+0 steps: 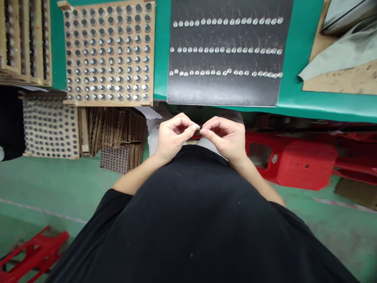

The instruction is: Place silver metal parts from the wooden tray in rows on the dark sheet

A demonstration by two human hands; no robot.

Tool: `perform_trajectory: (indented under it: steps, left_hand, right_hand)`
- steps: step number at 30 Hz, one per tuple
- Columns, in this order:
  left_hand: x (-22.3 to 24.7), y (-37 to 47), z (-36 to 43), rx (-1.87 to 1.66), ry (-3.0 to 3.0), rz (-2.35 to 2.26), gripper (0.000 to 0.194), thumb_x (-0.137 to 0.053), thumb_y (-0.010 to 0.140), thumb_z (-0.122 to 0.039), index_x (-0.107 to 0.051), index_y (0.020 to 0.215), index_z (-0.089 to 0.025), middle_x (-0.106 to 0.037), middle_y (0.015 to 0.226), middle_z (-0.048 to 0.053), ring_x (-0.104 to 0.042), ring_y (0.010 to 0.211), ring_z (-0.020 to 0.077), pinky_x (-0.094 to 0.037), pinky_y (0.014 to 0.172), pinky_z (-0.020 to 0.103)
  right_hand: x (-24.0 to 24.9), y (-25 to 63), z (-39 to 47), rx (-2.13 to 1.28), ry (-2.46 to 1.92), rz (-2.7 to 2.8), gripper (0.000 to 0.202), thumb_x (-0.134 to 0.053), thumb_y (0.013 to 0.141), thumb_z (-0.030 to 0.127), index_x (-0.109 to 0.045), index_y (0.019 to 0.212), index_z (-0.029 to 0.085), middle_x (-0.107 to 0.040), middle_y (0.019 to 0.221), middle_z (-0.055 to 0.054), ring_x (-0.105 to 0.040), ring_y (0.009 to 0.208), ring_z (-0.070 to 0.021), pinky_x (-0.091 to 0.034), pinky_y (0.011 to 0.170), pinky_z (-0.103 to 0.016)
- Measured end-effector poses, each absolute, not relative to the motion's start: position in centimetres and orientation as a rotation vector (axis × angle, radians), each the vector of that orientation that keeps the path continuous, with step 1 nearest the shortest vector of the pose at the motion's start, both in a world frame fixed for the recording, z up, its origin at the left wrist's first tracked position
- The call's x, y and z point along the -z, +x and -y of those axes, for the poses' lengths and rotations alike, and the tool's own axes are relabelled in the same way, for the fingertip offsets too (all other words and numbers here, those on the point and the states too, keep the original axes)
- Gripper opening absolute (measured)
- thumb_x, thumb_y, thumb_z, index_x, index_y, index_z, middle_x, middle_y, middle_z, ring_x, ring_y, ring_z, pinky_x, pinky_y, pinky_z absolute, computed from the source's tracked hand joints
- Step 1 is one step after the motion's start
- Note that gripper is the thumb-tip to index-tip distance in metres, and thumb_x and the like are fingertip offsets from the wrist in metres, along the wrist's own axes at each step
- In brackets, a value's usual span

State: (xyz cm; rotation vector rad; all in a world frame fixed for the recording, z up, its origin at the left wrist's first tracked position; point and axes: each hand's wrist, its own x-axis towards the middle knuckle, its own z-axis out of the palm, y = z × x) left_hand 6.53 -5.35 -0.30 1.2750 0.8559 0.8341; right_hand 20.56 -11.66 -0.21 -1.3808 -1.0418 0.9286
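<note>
My left hand [176, 135] pinches a tiny part [198, 127] between thumb and forefinger, just off the table's front edge. Close beside it, my right hand [225, 135] has its thumb and forefinger pressed together at the same spot; what they hold is too small to make out. Beyond the hands lies a black board [224, 88] with three rows of small round silver pieces, thin wires rising from them. To its left, a wooden tray [108, 101] holds rows of dark round cylinders, many with silver pieces on top.
The green table [297, 104] spans the top. Stacked wooden racks [20, 39] stand far left, with more trays [50, 127] below the table. A grey cloth [338, 55] lies on cardboard at right. Red stools [306, 163] are at right and lower left.
</note>
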Motion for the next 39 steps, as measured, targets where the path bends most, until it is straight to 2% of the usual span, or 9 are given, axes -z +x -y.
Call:
perform_trajectory:
  steps: [5,11,15,18,20,23,27,32,39]
  left_hand:
    - [0.3,6.6,5.4,-0.833,1.174,-0.816,0.027,-0.082,0.069,-0.037,-0.068,0.061,-0.015,-0.057,0.061,-0.001,-0.051,0.060,0.0085,-0.044,0.060,0.025]
    - [-0.6,6.7,5.4,-0.626,0.893,-0.803,0.033,-0.085,0.062,-0.034,-0.061,0.052,-0.013,-0.048,0.051,-0.004,-0.039,0.047,0.0035,-0.030,0.047,0.020]
    - [-0.8,6.7,5.4,-0.643,0.859,-0.804,0.030,-0.085,0.061,-0.032,-0.063,0.054,-0.013,-0.050,0.052,-0.003,-0.040,0.047,0.0034,-0.029,0.045,0.019]
    - [-0.7,6.8,5.5,-0.674,0.900,-0.786,0.029,-0.085,0.062,-0.032,-0.065,0.055,-0.013,-0.051,0.051,-0.003,-0.042,0.048,0.0037,-0.032,0.047,0.019]
    - [-0.7,6.8,5.5,-0.684,0.936,-0.772,0.029,-0.085,0.063,-0.033,-0.065,0.055,-0.013,-0.051,0.052,-0.003,-0.041,0.048,0.0038,-0.035,0.048,0.019]
    - [-0.6,6.8,5.6,-0.701,0.982,-0.750,0.030,-0.084,0.065,-0.034,-0.065,0.056,-0.013,-0.053,0.054,-0.003,-0.042,0.050,0.0041,-0.038,0.051,0.020]
    - [-0.5,6.6,5.6,-0.715,1.013,-0.734,0.029,-0.083,0.068,-0.034,-0.065,0.056,-0.014,-0.054,0.056,-0.002,-0.044,0.052,0.0048,-0.040,0.054,0.021]
    - [-0.2,6.6,5.6,-0.706,1.011,-0.739,0.029,-0.082,0.068,-0.035,-0.065,0.057,-0.014,-0.055,0.057,-0.002,-0.044,0.052,0.0052,-0.040,0.055,0.022]
    - [-0.5,4.2,3.2,-0.717,1.212,-0.769,0.034,-0.081,0.067,-0.039,-0.062,0.057,-0.013,-0.057,0.060,0.001,-0.051,0.058,0.0084,-0.041,0.057,0.024]
  right_hand:
    - [0.5,20.5,11.7,-0.938,-1.375,1.052,0.036,-0.072,0.077,0.052,-0.063,0.063,0.020,-0.060,0.060,0.001,-0.055,0.060,-0.0113,-0.044,0.055,-0.026]
    - [1.1,20.3,11.7,-1.006,-1.200,0.998,0.031,-0.072,0.080,0.045,-0.062,0.067,0.019,-0.062,0.067,0.001,-0.054,0.057,-0.0084,-0.045,0.053,-0.024]
    - [1.7,20.5,11.8,-1.063,-1.221,0.864,0.034,-0.061,0.087,0.052,-0.064,0.078,0.020,-0.067,0.076,0.000,-0.056,0.056,-0.0076,-0.045,0.050,-0.022]
    - [1.6,20.8,11.7,-1.061,-1.247,0.926,0.036,-0.067,0.080,0.056,-0.065,0.083,0.021,-0.070,0.085,-0.002,-0.061,0.065,-0.0102,-0.049,0.055,-0.024]
    - [1.2,20.9,11.6,-0.981,-1.274,1.009,0.032,-0.073,0.076,0.051,-0.065,0.074,0.020,-0.068,0.082,-0.001,-0.061,0.069,-0.0113,-0.051,0.059,-0.026]
    - [0.5,20.9,11.4,-0.841,-1.292,1.103,0.032,-0.073,0.079,0.044,-0.062,0.063,0.019,-0.063,0.073,-0.001,-0.058,0.068,-0.0116,-0.049,0.060,-0.027]
    - [0.1,20.7,11.3,-0.728,-1.366,1.215,0.033,-0.068,0.083,0.045,-0.058,0.063,0.020,-0.062,0.070,-0.001,-0.056,0.066,-0.0127,-0.047,0.060,-0.030]
    - [1.1,20.7,11.4,-0.496,-1.531,1.279,0.031,-0.059,0.088,0.036,-0.052,0.062,0.021,-0.060,0.068,-0.001,-0.055,0.065,-0.0131,-0.046,0.061,-0.030]
    - [2.6,21.2,12.5,-0.752,-1.552,1.426,0.037,-0.043,0.095,0.026,-0.054,0.061,0.020,-0.056,0.057,0.001,-0.054,0.053,-0.0106,-0.044,0.055,-0.025]
